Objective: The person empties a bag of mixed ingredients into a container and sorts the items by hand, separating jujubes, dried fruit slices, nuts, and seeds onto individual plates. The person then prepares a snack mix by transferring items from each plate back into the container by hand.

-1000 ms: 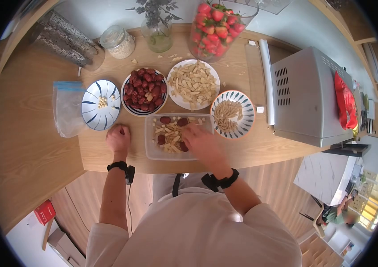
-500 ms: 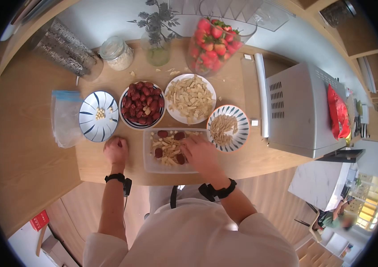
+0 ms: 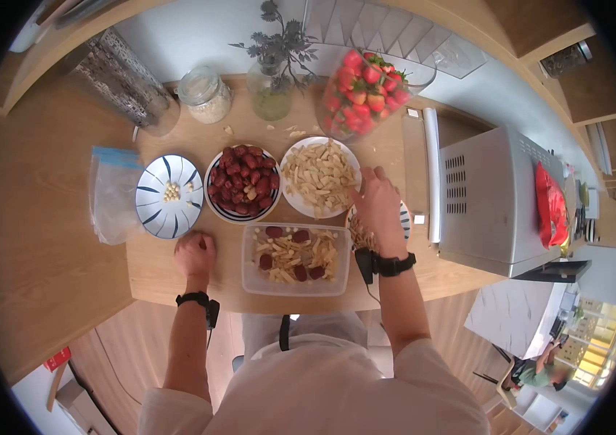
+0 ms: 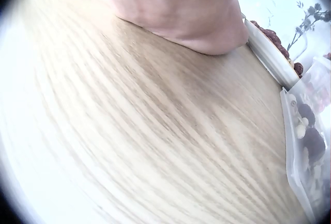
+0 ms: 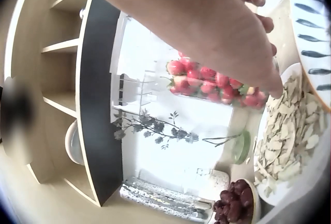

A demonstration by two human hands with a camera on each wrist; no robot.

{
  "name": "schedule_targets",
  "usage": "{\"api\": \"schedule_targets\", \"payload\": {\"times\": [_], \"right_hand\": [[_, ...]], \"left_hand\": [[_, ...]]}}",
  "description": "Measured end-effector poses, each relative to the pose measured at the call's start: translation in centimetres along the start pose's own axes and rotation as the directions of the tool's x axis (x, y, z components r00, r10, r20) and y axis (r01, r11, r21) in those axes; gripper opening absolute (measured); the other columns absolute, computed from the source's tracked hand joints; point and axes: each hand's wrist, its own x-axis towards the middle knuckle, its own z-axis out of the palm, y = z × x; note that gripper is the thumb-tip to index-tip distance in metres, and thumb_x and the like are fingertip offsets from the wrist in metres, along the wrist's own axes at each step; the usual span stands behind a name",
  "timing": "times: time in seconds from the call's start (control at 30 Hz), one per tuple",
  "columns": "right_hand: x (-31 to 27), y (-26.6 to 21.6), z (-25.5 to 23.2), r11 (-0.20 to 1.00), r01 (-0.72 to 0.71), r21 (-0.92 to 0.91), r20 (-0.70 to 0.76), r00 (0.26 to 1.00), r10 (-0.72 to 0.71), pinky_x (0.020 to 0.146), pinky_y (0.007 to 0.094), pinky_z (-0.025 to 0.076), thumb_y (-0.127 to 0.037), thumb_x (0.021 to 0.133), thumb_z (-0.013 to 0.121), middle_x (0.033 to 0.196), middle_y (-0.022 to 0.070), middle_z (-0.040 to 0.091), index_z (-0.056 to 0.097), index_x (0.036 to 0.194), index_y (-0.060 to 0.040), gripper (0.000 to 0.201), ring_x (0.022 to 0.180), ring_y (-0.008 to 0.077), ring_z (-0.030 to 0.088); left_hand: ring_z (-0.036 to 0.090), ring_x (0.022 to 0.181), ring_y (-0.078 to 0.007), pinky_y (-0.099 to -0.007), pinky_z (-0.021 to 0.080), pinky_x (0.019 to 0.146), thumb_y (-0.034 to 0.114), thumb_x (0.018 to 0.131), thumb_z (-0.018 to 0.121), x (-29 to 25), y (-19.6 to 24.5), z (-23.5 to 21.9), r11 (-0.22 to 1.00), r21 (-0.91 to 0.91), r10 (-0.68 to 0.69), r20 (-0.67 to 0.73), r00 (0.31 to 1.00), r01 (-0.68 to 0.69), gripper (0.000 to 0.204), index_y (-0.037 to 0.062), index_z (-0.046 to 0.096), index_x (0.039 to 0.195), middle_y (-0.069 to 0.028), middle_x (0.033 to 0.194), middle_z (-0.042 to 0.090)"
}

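Observation:
My right hand point(image 3: 382, 206) reaches over the striped bowl point(image 3: 404, 217), its fingertips at the right edge of the white plate point(image 3: 351, 156) of pale dried slices point(image 3: 317, 174). In the right wrist view its fingers point(image 5: 266, 23) are loosely bent and apart, with nothing visible between them. The bowl's thin tan pieces point(image 3: 360, 235) are partly hidden beneath this hand. My left hand point(image 3: 196, 254) rests on the table below the blue-striped plate point(image 3: 150, 206), fingers loosely curled, holding nothing visible. Between the hands lies a clear plastic container point(image 3: 250, 279) with pale strips, small cubes and several red dates.
A bowl of red dates point(image 3: 241, 181) stands behind the container. Plastic bags point(image 3: 108, 206) lie at the left. Along the back are a lidded glass jar point(image 3: 205, 98), a vase point(image 3: 272, 94) and a clear vessel of strawberries point(image 3: 366, 94). A grey appliance point(image 3: 489, 196) stands at the right.
My right hand has left the container and moved right and away from me to the plate of slices, uncovering the container's right part. My left hand has stayed put on the table.

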Motion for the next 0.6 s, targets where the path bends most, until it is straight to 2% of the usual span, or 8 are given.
{"api": "schedule_targets", "payload": {"times": [0.03, 0.17, 0.27, 0.33, 0.37, 0.47, 0.6], "right_hand": [[0.7, 0.1, 0.3, 0.999, -0.029, -0.027, 0.048, 0.998, 0.031, 0.087, 0.0519, 0.048, -0.025, 0.078, 0.075, 0.114, 0.0162, 0.061, 0.058, 0.119, -0.0035, 0.049, 0.102, 0.0359, 0.063], [2.1, 0.3, 1.7, 0.997, -0.041, -0.062, 0.005, 0.999, 0.041, 0.083, 0.0482, 0.051, -0.026, 0.078, 0.075, 0.109, 0.0187, 0.061, 0.056, 0.12, -0.0038, 0.051, 0.099, 0.0384, 0.063], [2.5, 0.0, 2.2, 0.996, -0.058, -0.068, 0.039, 0.997, 0.06, 0.085, 0.0475, 0.052, -0.03, 0.079, 0.074, 0.111, 0.0187, 0.061, 0.056, 0.122, -0.0043, 0.052, 0.1, 0.0379, 0.063], [2.9, -0.2, 2.9, 0.991, -0.126, -0.035, 0.104, 0.986, 0.129, 0.088, 0.0523, 0.049, -0.033, 0.078, 0.075, 0.121, 0.0149, 0.058, 0.058, 0.117, -0.0037, 0.052, 0.109, 0.0338, 0.061], [3.0, 0.0, 3.3, 0.991, -0.126, -0.035, 0.105, 0.986, 0.129, 0.088, 0.0523, 0.049, -0.033, 0.078, 0.075, 0.121, 0.0149, 0.058, 0.058, 0.117, -0.0037, 0.052, 0.109, 0.0338, 0.061], [3.3, 0.3, 4.3, 0.995, -0.093, -0.031, 0.109, 0.989, 0.096, 0.085, 0.052, 0.05, -0.032, 0.078, 0.076, 0.118, 0.0147, 0.06, 0.059, 0.115, -0.004, 0.049, 0.106, 0.0342, 0.062], [3.0, -0.2, 4.5, 0.998, -0.051, -0.021, 0.038, 0.998, 0.052, 0.082, 0.0491, 0.052, -0.026, 0.08, 0.074, 0.104, 0.0142, 0.067, 0.064, 0.105, -0.0055, 0.034, 0.096, 0.0348, 0.066]], "left_hand": [[0.057, 0.063, -0.0335, -0.0448, 0.046, 0.059, 0.015, 0.077, 0.059, 0.0, 0.0, 0.0, 1.0, 0.008, 0.0, 0.006, 1.0, 0.0, 0.022, 0.0073, 0.053, 0.057, -0.0097, 0.065, 0.058], [0.057, 0.064, -0.0336, -0.045, 0.047, 0.06, 0.015, 0.077, 0.059, 0.0, 0.1, 0.0, 1.0, 0.006, 0.001, 0.004, 1.0, -0.001, 0.022, 0.0071, 0.052, 0.058, -0.0098, 0.065, 0.058], [0.057, 0.065, -0.0335, -0.0449, 0.047, 0.061, 0.015, 0.077, 0.059, -0.1, -0.1, 0.1, 1.0, 0.016, 0.023, -0.005, 1.0, -0.023, 0.022, 0.0072, 0.052, 0.058, -0.0096, 0.065, 0.058], [0.058, 0.065, -0.0334, -0.0448, 0.047, 0.061, 0.015, 0.077, 0.059, -0.1, 0.0, 0.0, 1.0, 0.018, 0.02, -0.001, 1.0, -0.02, 0.022, 0.0073, 0.052, 0.058, -0.0095, 0.065, 0.058], [0.058, 0.065, -0.0333, -0.0448, 0.047, 0.061, 0.015, 0.077, 0.059, -0.1, 0.0, 0.0, 1.0, 0.02, 0.018, 0.002, 1.0, -0.018, 0.022, 0.0074, 0.052, 0.058, -0.0093, 0.065, 0.058], [0.058, 0.065, -0.0332, -0.0446, 0.047, 0.061, 0.015, 0.077, 0.059, -0.2, -0.1, 0.1, 1.0, 0.028, 0.012, 0.008, 1.0, -0.012, 0.022, 0.0076, 0.052, 0.058, -0.009, 0.065, 0.058], [0.058, 0.065, -0.0332, -0.0446, 0.047, 0.061, 0.015, 0.078, 0.059, -0.2, 0.0, 0.0, 0.999, 0.028, 0.027, -0.008, 1.0, -0.026, 0.022, 0.0076, 0.052, 0.058, -0.0088, 0.066, 0.058]]}}
